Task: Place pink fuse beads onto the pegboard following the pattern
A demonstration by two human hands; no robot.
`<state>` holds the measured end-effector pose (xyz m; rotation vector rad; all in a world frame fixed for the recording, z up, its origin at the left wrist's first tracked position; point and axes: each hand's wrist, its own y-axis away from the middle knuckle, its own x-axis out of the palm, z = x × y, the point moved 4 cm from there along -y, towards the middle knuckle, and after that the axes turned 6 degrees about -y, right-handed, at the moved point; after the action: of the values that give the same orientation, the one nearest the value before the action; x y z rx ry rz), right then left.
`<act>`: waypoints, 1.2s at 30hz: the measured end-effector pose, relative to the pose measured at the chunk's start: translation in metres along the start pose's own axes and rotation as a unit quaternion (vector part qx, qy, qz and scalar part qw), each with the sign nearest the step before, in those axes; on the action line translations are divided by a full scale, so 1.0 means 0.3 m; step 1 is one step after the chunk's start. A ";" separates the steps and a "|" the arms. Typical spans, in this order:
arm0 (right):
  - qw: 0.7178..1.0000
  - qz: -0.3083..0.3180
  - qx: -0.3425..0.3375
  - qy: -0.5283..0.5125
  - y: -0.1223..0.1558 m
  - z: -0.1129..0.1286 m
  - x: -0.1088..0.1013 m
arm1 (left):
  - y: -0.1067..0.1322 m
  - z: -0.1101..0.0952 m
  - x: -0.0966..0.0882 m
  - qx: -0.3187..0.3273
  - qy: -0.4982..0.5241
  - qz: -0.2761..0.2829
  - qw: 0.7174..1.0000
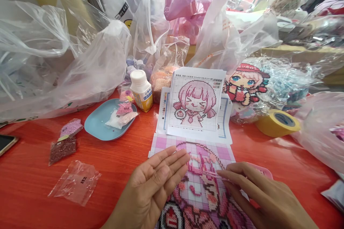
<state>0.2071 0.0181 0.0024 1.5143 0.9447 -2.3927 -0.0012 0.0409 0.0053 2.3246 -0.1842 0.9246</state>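
Across the tabletop point(118, 157), board point(162, 146) lies under both hands, its bead picture point(211, 195) with bare grid showing in places. Right hand point(259, 189), by the board's right side, has tweezers point(215, 175) pinched between thumb and fingers. Their long axis runs roughly crosswise, tips pointing left over the pink beads, upper middle; can't tell if they touch or grip a bead. Left hand point(153, 184) is palm up, fingers extended, over the board's left part, fingertips toward the tweezers with a gap between. No hold visible; tiny beads on the palm can't be ruled out. Tweezer tips lie between the two hands. Chart point(197, 103) sits at the board's far edge; pink dish point(263, 170) is partly hidden behind the right hand.
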 end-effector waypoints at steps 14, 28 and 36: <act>0.997 -0.064 0.042 0.030 0.035 -0.030 -0.024 | -0.005 -0.002 -0.004 -0.001 0.023 0.002 1.000; 0.909 -0.103 0.220 0.338 0.066 -0.183 -0.129 | -0.010 -0.001 0.005 0.004 0.015 0.035 0.999; 0.912 -0.050 0.239 0.329 0.102 -0.291 -0.080 | 0.001 0.000 0.020 0.032 -0.008 0.076 0.997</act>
<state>0.2985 0.0404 -0.0152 2.6154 0.5335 -2.3112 0.0033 0.0413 0.0095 2.4043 -0.3469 0.9985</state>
